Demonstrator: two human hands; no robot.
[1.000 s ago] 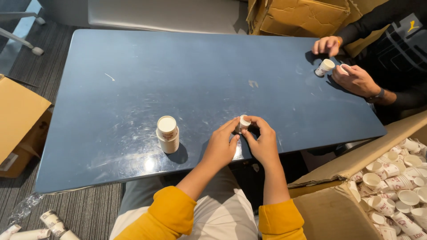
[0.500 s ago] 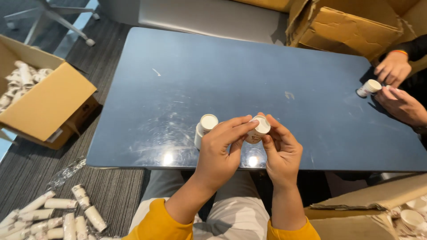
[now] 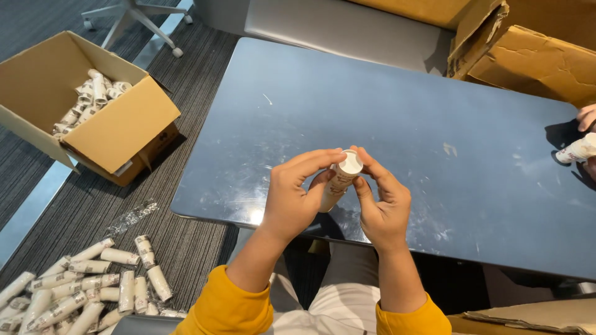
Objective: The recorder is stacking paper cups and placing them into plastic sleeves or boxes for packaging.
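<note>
Seen from above, a person in yellow sleeves sits at a dark blue table (image 3: pixel 397 118), its glossy top scuffed and catching pale reflections near the front edge. The left hand (image 3: pixel 292 198) and the right hand (image 3: pixel 383 208) meet just over that front edge, both closed around a small white tube with a white cap (image 3: pixel 343 175); fingertips of each hand pinch it near the cap, and the tube tilts toward the right.

The floor is dark grey ribbed carpet. To the left of the table stands an open cardboard box (image 3: pixel 118 133) with more white tubes heaped inside. Nearer the lower left corner, a loose pile of tubes (image 3: pixel 87 285) lies on the carpet beside a scrap of clear wrap (image 3: pixel 133 216). Battered cardboard boxes (image 3: pixel 546 59) crowd the table's far right corner. At the right edge, another person's hand (image 3: pixel 586 116) holds a similar tube (image 3: pixel 577 150) over the table.
</note>
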